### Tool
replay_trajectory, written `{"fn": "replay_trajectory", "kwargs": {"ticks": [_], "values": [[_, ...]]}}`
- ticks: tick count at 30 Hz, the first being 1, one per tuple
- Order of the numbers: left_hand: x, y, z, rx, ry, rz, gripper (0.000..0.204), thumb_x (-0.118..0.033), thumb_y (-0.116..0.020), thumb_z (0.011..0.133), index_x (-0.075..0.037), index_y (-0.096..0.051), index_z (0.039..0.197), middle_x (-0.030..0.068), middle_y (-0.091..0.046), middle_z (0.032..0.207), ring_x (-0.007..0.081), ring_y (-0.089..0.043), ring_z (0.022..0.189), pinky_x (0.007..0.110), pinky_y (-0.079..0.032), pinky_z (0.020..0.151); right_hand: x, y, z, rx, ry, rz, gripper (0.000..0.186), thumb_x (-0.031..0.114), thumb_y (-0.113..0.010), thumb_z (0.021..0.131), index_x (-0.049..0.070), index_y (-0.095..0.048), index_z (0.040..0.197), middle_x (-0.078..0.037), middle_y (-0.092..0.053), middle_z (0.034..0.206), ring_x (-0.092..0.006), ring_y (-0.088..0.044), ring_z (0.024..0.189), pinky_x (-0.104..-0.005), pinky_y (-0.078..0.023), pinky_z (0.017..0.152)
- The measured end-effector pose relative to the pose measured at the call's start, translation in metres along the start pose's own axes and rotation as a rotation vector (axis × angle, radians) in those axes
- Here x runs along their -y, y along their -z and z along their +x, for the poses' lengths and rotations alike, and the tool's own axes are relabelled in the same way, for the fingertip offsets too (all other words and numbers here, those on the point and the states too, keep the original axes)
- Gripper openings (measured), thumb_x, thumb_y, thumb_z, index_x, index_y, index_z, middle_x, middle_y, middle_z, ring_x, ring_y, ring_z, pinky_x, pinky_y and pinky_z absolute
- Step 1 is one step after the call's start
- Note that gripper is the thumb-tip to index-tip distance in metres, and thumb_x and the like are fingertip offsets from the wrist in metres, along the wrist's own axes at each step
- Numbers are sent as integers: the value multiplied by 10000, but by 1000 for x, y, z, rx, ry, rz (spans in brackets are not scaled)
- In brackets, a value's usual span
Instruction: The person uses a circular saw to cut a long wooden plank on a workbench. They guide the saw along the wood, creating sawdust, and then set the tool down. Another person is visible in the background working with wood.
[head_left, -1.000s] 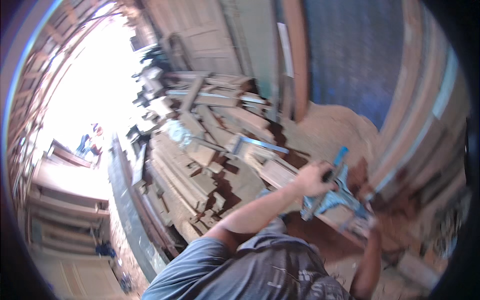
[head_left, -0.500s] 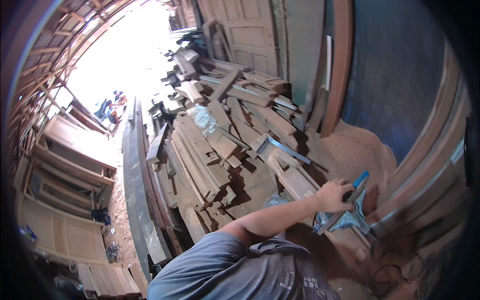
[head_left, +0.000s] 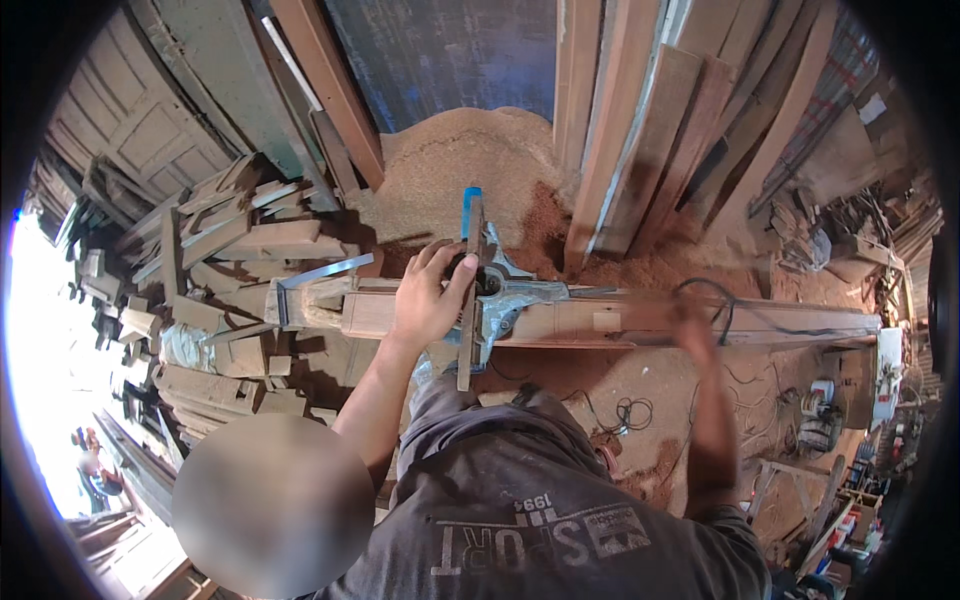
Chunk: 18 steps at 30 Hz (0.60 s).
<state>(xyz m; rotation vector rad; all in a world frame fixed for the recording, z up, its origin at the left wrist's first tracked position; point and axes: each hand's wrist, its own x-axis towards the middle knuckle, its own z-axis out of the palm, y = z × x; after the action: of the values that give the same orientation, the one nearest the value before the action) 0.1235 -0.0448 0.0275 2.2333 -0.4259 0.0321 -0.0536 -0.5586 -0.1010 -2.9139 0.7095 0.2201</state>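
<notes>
Across the middle lies a long wooden beam (head_left: 380, 312). On it sits a worn blue metal tool (head_left: 515, 295) with a ring-shaped part, and a narrow upright bar (head_left: 466, 345) tipped in blue crosses its left side. My left hand (head_left: 435, 290) is closed around a dark part of this tool by the bar; the palm hides most of what it grips. My right hand (head_left: 682, 318) hovers over the beam further right, close to a black cord (head_left: 725, 305); motion smears its fingers. A metal try square (head_left: 325, 271) rests at the beam's left end.
Sawdust (head_left: 465, 150) is heaped beyond the beam. Offcuts (head_left: 225, 235) are piled at left, and tall planks (head_left: 640, 150) lean at the far right. A coiled cord (head_left: 632, 412) lies on the floor near me. Another person (head_left: 95, 465) is far off at left.
My view has swung right, bringing the beam level across the middle. My right arm has come into sight, its hand blurred. My left hand stays on the blue tool.
</notes>
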Motion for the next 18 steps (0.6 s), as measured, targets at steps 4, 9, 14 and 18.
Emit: {"fn": "replay_trajectory", "kwargs": {"ticks": [4,9,14,18], "values": [[7,5,0,19,45,-170,494,-416,-611,1104,-2,-683,1365,257,-678,1358,445,-622,1300,478,-485,1111,100,-41,-64,-65,171,305,336,311,-610,1089,23,-717,1224,-284,-734,1123,-469,-720,1072,-527,-560,885],[71,6,-2,-209,216,-438,406,-341,-676,1086,-2,-705,1307,222,-719,1266,353,-686,1212,431,-524,1051,142,-41,-90,-8,-50,563,291,267,-602,1072,22,-727,1164,-245,-760,1049,-454,-737,1000,-496,-573,841],[221,29,19,-231,331,27,281,-335,-760,994,-112,-785,1163,209,-750,1148,407,-704,1115,475,-554,978,129,14,-53,-52,-233,685,369,344,-613,1094,1,-733,1159,-146,-777,1054,-282,-742,931,-429,-570,779],[341,49,39,133,500,549,647,-482,-756,908,-185,-644,1472,197,-657,1438,438,-572,1379,567,-457,1167,118,59,-7,-503,-286,1400,400,369,-586,1116,21,-682,1289,-40,-708,958,-140,-642,767,-333,-550,744]]}}
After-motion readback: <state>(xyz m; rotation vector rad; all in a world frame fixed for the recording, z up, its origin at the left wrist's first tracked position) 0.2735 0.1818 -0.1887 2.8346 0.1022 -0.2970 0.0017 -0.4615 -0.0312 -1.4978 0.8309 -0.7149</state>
